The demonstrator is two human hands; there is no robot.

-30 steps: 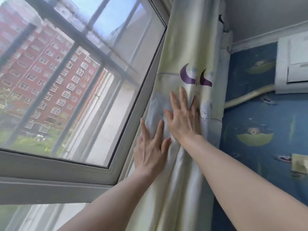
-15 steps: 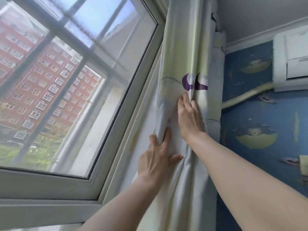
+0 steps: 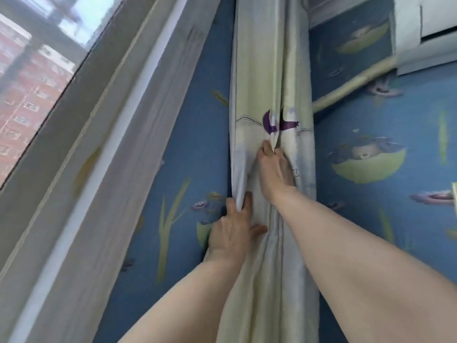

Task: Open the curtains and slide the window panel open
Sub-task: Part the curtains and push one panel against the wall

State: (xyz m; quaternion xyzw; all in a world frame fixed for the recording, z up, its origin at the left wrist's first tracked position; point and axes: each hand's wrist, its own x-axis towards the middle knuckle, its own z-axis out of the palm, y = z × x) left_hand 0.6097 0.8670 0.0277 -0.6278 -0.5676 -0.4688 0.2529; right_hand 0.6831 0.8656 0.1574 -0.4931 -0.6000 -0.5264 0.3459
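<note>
Window (image 3: 37,78) was mostly cut off and blurry; one curtain (image 3: 269,82) bunched in the corner; left hand (image 3: 231,231) gripped its edge, right hand (image 3: 275,167) pinched a fold, fingertips hidden.

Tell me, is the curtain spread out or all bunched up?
Bunched up. The curtain hangs in a narrow folded bundle in the wall corner, clear of the window, with the left hand and right hand gripping its folds.

The curtain (image 3: 259,82) is smooth cloth with a faint satin sheen; the wallpaper (image 3: 371,219) looks matt; the window frame (image 3: 81,115) looks like smooth plastic.
</note>
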